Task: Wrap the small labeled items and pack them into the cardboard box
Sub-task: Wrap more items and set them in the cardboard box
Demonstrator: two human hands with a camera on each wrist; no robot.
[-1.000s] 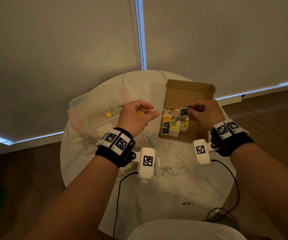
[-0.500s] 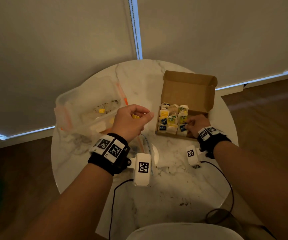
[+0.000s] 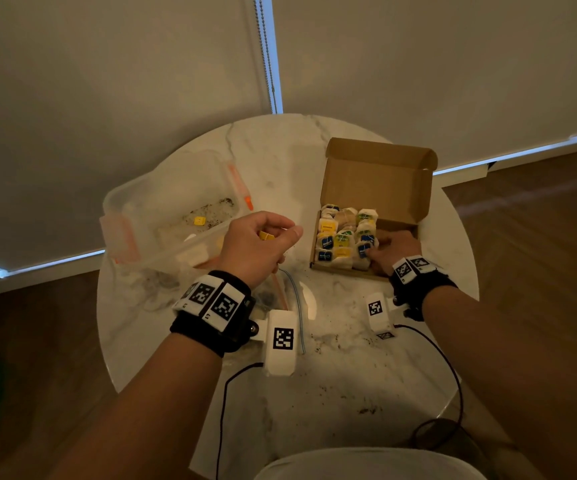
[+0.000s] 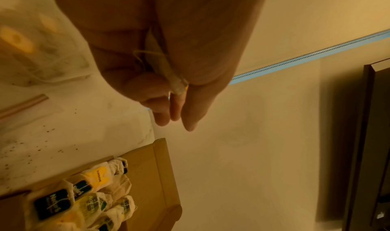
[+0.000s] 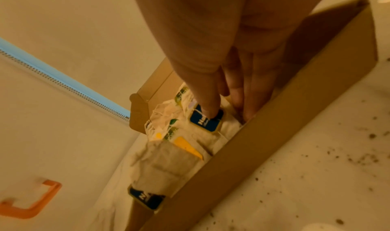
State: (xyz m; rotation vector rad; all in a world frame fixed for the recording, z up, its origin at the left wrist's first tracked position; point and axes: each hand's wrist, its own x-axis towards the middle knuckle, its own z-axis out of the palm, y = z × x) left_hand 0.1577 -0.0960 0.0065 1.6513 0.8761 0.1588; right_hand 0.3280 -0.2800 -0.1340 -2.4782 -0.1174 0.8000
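The open cardboard box [image 3: 377,181] stands at the table's right and holds several wrapped tea bags with blue, yellow and green labels [image 3: 340,239]. My right hand [image 3: 389,247] is inside its near right corner. There the thumb lies on a blue-labelled tea bag [image 5: 207,123] and the fingers reach down between that bag and the box wall [image 5: 274,134]. My left hand [image 3: 262,244] hovers left of the box. Its curled fingers grip a tea bag with a yellow tag [image 3: 266,235], whose paper and string show in the fist [image 4: 177,83].
A clear plastic container [image 3: 162,209] with orange clips [image 5: 31,206] stands at the left of the round marble table [image 3: 349,375], with loose crumbs inside. A clear zip bag [image 3: 294,306] lies under my left wrist. Dark crumbs and two black cables lie on the near tabletop.
My right hand has come down from above the box into its near right corner with the blue-labelled bag. The left hand has hardly moved and keeps its hold.
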